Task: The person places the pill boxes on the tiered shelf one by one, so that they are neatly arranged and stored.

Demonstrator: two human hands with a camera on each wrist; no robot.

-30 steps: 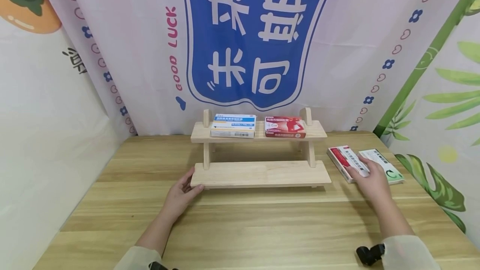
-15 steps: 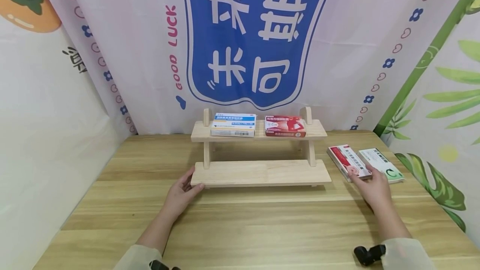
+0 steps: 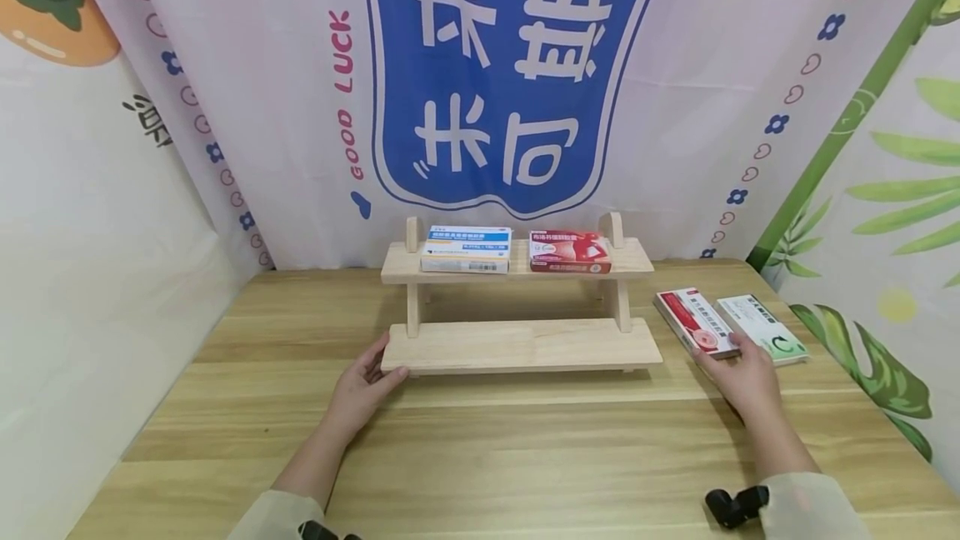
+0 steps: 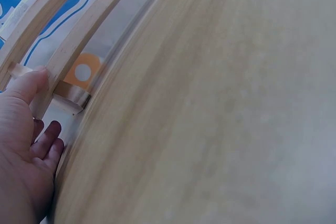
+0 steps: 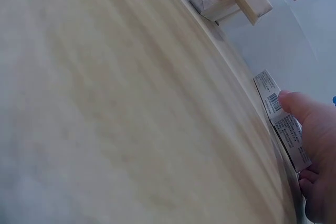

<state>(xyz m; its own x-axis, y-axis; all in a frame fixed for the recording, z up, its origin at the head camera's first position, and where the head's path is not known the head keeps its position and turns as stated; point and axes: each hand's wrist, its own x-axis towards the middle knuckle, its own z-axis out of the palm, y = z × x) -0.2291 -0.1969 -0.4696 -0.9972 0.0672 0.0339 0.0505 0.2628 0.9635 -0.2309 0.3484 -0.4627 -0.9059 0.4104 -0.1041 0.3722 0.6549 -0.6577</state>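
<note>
There were four boxes [image 3: 466,249] [image 3: 570,252] [image 3: 690,315] [image 3: 768,325]; one wooden rack [image 3: 521,344]; two hands [image 3: 360,396] [image 3: 752,377]; two sleeves [image 3: 273,517] [image 3: 813,507]; one table [image 3: 525,457]; two black devices [image 3: 317,531] [image 3: 723,510].

Two-tier wooden shelf [image 3: 521,346]: pale blond, faint grain. Upper tier, left: blue-and-white medicine carton [image 3: 466,249], touch of yellow; right: red medicine carton [image 3: 570,252], white lettering. Right of shelf: red-and-white carton [image 3: 693,319], pinkish round motif on its near end. Farther right of shelf: white-and-green carton [image 3: 762,327], dark curved arrow. Under shelf: tabletop [image 3: 495,457], yellow-brown, streaked grain. Behind shelf: whitish cloth backdrop [image 3: 682,144], blue panel [image 3: 506,69], white characters.
</note>
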